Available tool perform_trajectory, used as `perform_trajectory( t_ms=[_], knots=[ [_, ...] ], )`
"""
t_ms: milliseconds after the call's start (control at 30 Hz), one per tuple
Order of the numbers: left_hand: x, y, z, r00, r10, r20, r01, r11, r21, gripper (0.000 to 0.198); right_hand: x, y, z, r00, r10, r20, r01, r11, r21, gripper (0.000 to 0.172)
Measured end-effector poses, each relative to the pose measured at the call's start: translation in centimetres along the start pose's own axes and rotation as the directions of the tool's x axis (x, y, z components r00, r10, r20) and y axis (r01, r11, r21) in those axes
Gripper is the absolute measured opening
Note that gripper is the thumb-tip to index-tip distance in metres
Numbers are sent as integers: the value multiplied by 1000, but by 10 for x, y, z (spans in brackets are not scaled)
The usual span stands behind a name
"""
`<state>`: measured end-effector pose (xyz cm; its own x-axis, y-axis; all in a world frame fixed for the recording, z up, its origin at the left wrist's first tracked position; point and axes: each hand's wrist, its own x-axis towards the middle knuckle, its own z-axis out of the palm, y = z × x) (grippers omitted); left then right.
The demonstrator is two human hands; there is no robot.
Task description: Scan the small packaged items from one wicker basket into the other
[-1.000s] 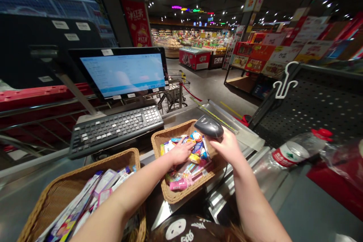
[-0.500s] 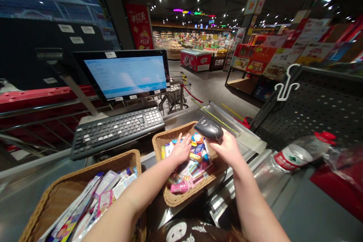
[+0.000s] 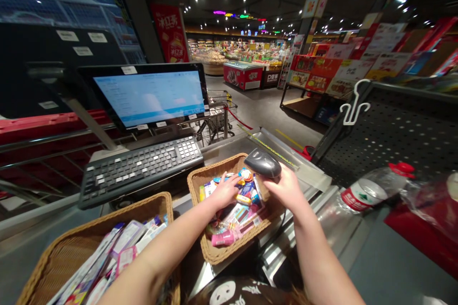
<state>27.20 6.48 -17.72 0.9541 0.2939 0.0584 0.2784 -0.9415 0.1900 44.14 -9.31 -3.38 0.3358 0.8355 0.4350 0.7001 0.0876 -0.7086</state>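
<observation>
Black handheld barcode scanner [image 3: 263, 163]: gripped in our closed right hand [image 3: 286, 188], just above the basket's far edge.
Left hand [image 3: 224, 191]: open, resting on colourful packaged goods [image 3: 232, 214] inside a tan woven wicker basket [image 3: 214, 164].
Beside us: second tan wicker basket [image 3: 107, 217], holding flat packets.

Hands [image 3: 224, 192] at wicker basket [image 3: 214, 166], right holding barcode scanner [image 3: 263, 162]

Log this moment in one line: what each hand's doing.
left hand: resting on packets in wicker basket | right hand: holding barcode scanner | nearby: keyboard, monitor
</observation>
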Motion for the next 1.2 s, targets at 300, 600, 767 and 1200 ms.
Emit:
perform_trajectory(
  t_ms=[300, 600, 767, 1200],
  knots=[
    [-16, -5, -30, 987, -81, -137, 65, 991, -121, 18, 0, -7, 0, 1000, 0, -17, -1, 1000, -23, 21],
    [-64, -14, -96, 919, -249, -307, 222, 967, -122, 13, 3, -32, 16, 996, -54, 67, 56, 998, -23, 14],
    [-100, -13, -133, 844, -233, -483, 280, 960, 27, 9, 1, -50, 26, 991, -106, 81, 107, 994, -9, 18],
    [-173, -21, -198, 674, -188, -714, 456, 867, 202, 8, -6, -100, 54, 969, -210, 133, 201, 977, 74, 17]
  ],
)
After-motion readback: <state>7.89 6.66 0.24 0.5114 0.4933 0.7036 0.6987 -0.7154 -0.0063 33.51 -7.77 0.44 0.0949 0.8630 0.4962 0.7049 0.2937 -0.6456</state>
